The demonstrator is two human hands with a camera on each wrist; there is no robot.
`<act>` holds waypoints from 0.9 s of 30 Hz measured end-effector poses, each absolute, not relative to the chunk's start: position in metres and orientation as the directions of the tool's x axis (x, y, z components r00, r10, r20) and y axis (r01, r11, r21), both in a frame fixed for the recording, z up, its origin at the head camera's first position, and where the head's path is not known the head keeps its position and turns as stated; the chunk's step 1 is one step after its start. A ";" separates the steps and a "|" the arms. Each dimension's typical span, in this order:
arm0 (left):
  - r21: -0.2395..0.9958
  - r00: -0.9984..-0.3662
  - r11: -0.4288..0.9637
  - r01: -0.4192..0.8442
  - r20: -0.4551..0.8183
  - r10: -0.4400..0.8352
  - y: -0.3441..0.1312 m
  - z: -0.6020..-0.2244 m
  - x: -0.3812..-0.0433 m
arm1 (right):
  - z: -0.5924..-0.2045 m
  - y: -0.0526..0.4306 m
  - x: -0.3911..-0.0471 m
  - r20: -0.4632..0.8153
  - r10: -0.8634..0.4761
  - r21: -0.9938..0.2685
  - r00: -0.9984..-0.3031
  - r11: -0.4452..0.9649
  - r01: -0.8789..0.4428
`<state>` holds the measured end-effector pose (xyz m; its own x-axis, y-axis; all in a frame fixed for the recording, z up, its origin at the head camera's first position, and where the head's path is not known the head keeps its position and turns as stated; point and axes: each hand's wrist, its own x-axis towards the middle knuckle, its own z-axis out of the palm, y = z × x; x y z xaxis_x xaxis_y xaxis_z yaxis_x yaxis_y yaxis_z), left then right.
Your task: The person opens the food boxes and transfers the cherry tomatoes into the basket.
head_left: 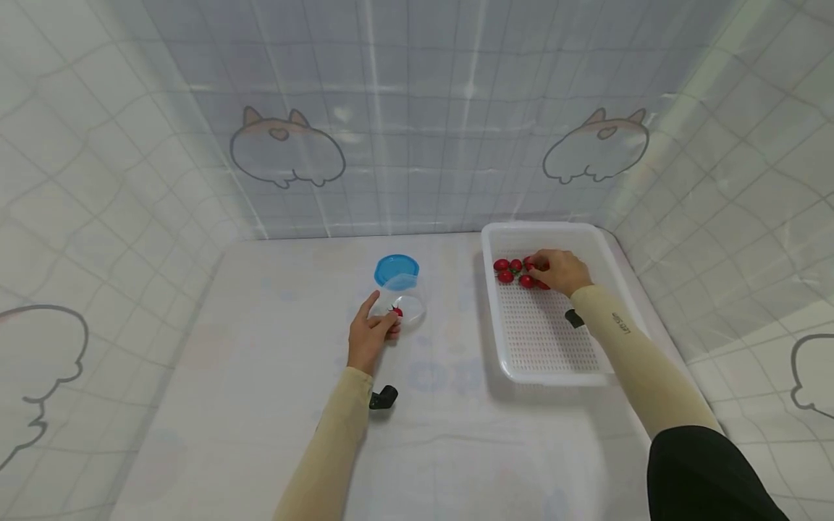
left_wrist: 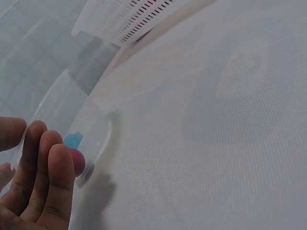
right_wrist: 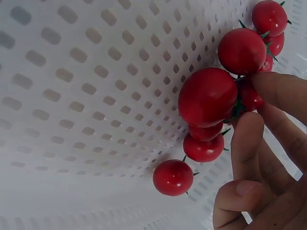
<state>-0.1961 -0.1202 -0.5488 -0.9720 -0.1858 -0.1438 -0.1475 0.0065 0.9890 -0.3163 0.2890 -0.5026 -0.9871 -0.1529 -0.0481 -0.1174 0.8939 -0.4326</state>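
Note:
My left hand [head_left: 370,336] pinches the rim of a clear plastic container [head_left: 414,310] on the table. One red cherry tomato [head_left: 397,312] lies inside it, partly behind the fingers in the left wrist view. My right hand [head_left: 565,271] reaches into a white perforated basket [head_left: 547,354]. Its fingertips close on a small cherry tomato [right_wrist: 250,96] within a cluster, partly covered by the fingers. Several other cherry tomatoes with green stems, one of them a large one [right_wrist: 208,97], sit around it on the basket floor.
A round blue lid [head_left: 396,269] lies just behind the clear container. The basket's raised rim [head_left: 493,318] stands on the right of the table. Patterned sheets [head_left: 417,145] hang behind and at both sides.

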 end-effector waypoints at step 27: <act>0.988 -0.975 -0.011 -0.153 -0.153 -0.162 -0.121 -0.550 -0.200 | -0.481 0.267 -0.317 0.164 -0.130 -0.570 -0.978 0.796 -0.201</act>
<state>-0.1996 -0.1215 -0.5499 -0.9749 -0.1618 -0.1527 -0.1529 -0.0113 0.9882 -0.3174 0.2667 -0.4805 -0.9779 -0.1298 0.1637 -0.2012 0.7963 -0.5704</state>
